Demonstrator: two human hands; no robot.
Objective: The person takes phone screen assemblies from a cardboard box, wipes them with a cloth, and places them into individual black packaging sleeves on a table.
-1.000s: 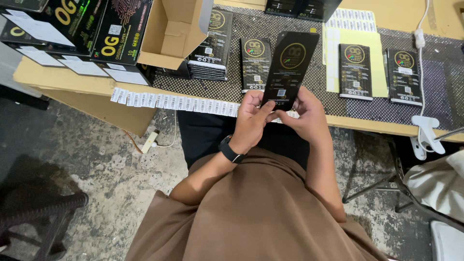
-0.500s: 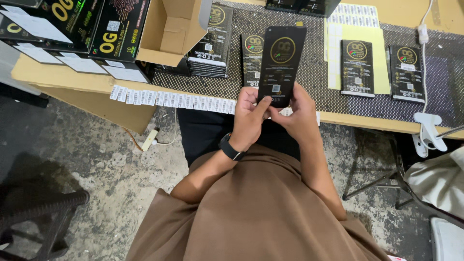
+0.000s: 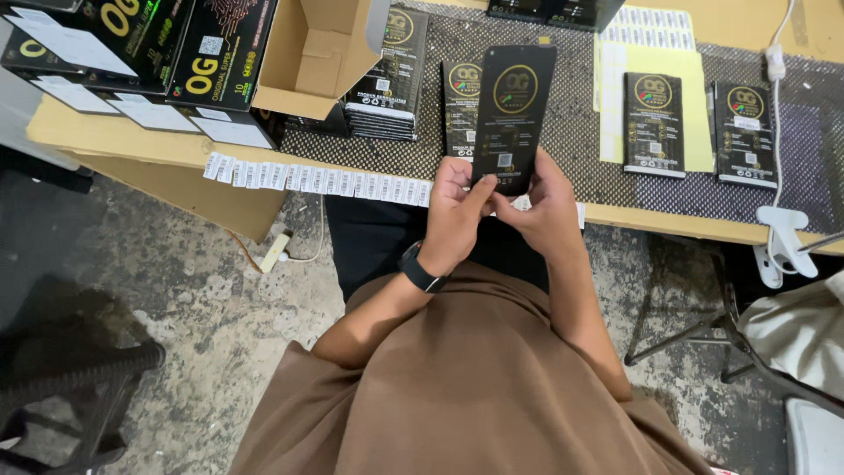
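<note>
Hands, left hand (image 3: pixel 454 211) and right hand (image 3: pixel 547 204), gripping black packet (image 3: pixel 512 114) above table edge (image 3: pixel 668 224).

- The flat packet (image 3: pixel 512 110) held up is black, with a gold ring and small white print on its face.
- The packets lying on the mat (image 3: pixel 654 125) are black with the same gold ring and a touch of red and green.
- The mat (image 3: pixel 571 132) is a fine black-and-white weave, checkered like carbon cloth.
- The sheet (image 3: pixel 694 105) under one packet is pale yellow.
- The label strip (image 3: pixel 316 180) along the table edge is white with black bars.
- The table (image 3: pixel 114 141) is light tan wood.
- The open carton (image 3: pixel 312 53) is plain brown cardboard.
- The big boxes (image 3: pixel 220 48) are black with yellow lettering.
- The shirt (image 3: pixel 475 387) is plain brown.
- The wristwatch (image 3: pixel 418 268) is black.
- The floor (image 3: pixel 176 290) is mottled grey concrete.
</note>
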